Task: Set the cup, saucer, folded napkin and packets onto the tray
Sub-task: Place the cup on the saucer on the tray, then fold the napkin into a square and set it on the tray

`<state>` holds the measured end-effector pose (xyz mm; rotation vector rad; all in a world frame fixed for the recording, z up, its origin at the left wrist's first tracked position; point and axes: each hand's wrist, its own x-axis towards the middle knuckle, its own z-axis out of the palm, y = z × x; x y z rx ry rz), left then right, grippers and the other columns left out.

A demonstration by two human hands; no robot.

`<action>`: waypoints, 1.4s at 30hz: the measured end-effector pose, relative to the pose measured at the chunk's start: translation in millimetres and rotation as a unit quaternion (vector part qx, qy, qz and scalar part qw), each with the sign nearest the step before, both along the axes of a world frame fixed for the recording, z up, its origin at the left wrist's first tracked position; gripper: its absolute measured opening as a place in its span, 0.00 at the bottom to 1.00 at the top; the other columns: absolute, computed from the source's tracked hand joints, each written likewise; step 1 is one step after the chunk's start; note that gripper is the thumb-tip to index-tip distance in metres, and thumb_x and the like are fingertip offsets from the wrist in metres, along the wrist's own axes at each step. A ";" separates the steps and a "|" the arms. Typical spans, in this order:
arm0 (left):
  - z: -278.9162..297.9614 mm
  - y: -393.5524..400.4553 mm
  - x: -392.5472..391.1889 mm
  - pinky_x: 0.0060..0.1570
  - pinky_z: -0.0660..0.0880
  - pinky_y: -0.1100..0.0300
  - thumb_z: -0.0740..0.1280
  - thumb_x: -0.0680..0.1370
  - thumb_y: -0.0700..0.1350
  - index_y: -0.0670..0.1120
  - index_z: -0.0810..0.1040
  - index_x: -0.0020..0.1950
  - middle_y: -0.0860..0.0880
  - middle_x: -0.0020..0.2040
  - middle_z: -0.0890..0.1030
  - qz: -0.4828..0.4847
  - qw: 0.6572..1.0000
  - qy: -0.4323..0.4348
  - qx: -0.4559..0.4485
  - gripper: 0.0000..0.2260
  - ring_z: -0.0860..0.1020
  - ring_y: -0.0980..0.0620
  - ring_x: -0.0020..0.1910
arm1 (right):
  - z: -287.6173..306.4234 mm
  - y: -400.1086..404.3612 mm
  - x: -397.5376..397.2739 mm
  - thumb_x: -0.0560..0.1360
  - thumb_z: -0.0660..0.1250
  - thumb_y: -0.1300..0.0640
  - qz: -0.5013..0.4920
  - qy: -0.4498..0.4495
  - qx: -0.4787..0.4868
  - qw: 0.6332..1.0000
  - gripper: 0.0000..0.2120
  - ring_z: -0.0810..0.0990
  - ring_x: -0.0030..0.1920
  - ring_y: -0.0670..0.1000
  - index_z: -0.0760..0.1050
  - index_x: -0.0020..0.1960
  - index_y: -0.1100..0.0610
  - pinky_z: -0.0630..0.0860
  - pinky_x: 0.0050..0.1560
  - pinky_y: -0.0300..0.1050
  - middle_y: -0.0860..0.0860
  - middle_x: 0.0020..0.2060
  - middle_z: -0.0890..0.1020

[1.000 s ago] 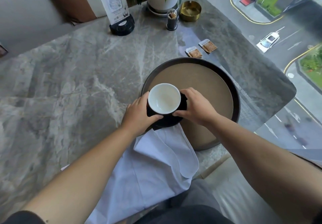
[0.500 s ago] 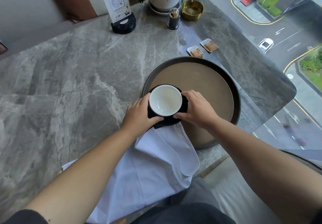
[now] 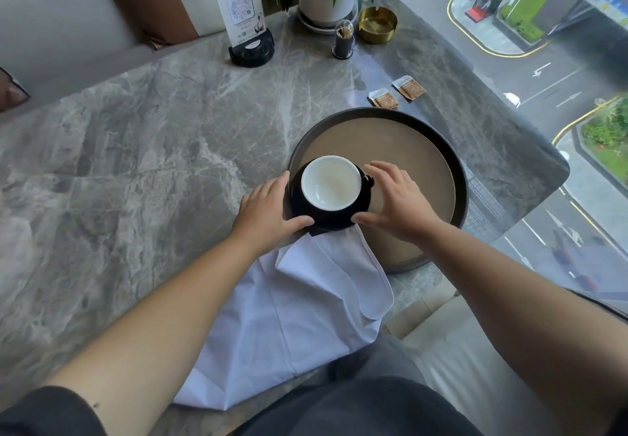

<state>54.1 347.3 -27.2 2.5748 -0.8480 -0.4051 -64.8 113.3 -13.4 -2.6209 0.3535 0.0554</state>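
I see the left hand cupped against the left side of the black saucer, thumb laid on its near rim, gripping it. The right hand arches over the right side, thumb touching the near rim and fingers spread above the cup handle; I cannot tell if it grips or has let go. The white-lined cup sits upright on the saucer, at the tray's near-left edge, seemingly resting there. The white napkin lies on the table, one corner under the saucer. Two packets lie just beyond the tray. Farther back stand a sign, a plant pot, a toothpick holder and a brass ashtray.
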 end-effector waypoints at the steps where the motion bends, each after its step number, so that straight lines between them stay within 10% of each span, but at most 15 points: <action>1: 1.4 6.4 -0.1 0.70 0.60 0.47 0.67 0.69 0.66 0.48 0.57 0.75 0.48 0.74 0.65 -0.002 1.000 -0.005 -0.001 0.41 0.63 0.47 0.72 | 3.1 2.3 -4.1 0.65 0.74 0.39 0.003 -0.012 -0.008 1.000 0.42 0.66 0.68 0.58 0.63 0.73 0.54 0.65 0.67 0.56 0.54 0.71 0.67; 11: -8.6 97.2 -30.6 0.60 0.63 0.50 0.61 0.78 0.56 0.48 0.72 0.67 0.49 0.66 0.75 -0.008 0.996 -0.031 0.078 0.20 0.69 0.46 0.66 | 19.4 93.4 -15.8 0.72 0.68 0.62 0.154 -0.140 -0.029 0.978 0.10 0.80 0.47 0.60 0.81 0.53 0.61 0.77 0.47 0.53 0.56 0.49 0.83; 21: -15.6 118.4 -66.4 0.52 0.64 0.53 0.63 0.76 0.58 0.51 0.76 0.56 0.49 0.55 0.78 0.011 0.987 -0.030 0.156 0.14 0.72 0.45 0.58 | -12.2 115.4 5.4 0.74 0.58 0.60 0.326 0.089 -0.125 0.933 0.28 0.69 0.62 0.56 0.61 0.74 0.53 0.69 0.55 0.49 0.49 0.62 0.77; 31: 17.4 159.8 -80.0 0.49 0.64 0.54 0.64 0.78 0.47 0.47 0.75 0.54 0.48 0.51 0.80 0.037 0.997 -0.002 0.071 0.07 0.74 0.44 0.54 | -11.3 123.7 4.4 0.77 0.59 0.54 0.298 0.174 -0.115 0.931 0.29 0.73 0.60 0.59 0.54 0.77 0.50 0.66 0.48 0.46 0.55 0.62 0.72; 38: 35.6 187.8 -74.0 0.30 0.63 0.58 0.62 0.74 0.46 0.56 0.64 0.38 0.53 0.31 0.71 0.007 0.996 0.087 0.021 0.09 0.68 0.53 0.30 | 8.9 141.6 2.5 0.73 0.63 0.56 0.268 0.191 -0.140 0.934 0.06 0.75 0.48 0.59 0.76 0.48 0.54 0.69 0.40 0.47 0.55 0.52 0.72; 42: 39.3 204.1 -63.9 0.29 0.61 0.57 0.58 0.68 0.50 0.54 0.60 0.35 0.53 0.28 0.67 -0.047 0.993 0.108 -0.007 0.06 0.63 0.52 0.29 | 12.3 146.0 -13.4 0.70 0.64 0.59 0.206 0.161 -0.141 0.955 0.11 0.73 0.55 0.58 0.75 0.52 0.53 0.74 0.50 0.51 0.52 0.55 0.75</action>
